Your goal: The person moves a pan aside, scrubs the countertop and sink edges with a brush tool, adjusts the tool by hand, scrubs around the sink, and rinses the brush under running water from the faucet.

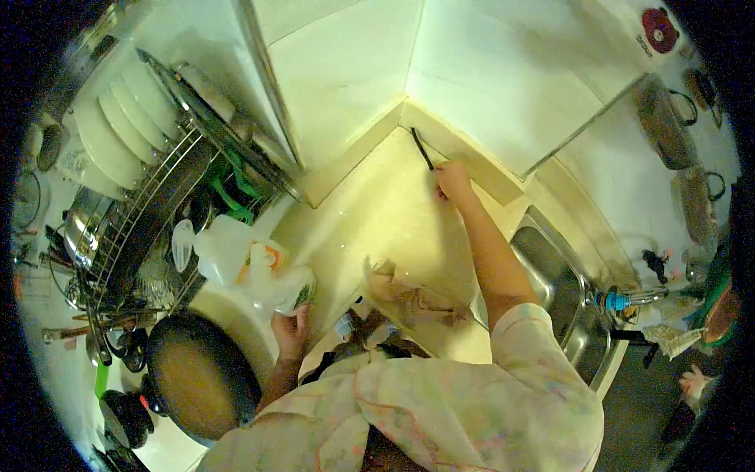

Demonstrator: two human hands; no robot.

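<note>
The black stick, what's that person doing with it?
The person's right hand holds a thin black stick, with its far end by the back corner of the counter. The left hand is at some whitish plastic beside a white jug; whether it grips it is hard to tell. Plates stand in a rack on the left.

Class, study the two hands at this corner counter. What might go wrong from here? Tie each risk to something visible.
The thin black tool in the right hand reaches into the corner, so its tip might catch or scrape against the raised edging.

The left hand is beside the white container; a careless nudge could tip it.

The left forearm is close to the dark round pan and might knock it.
</note>
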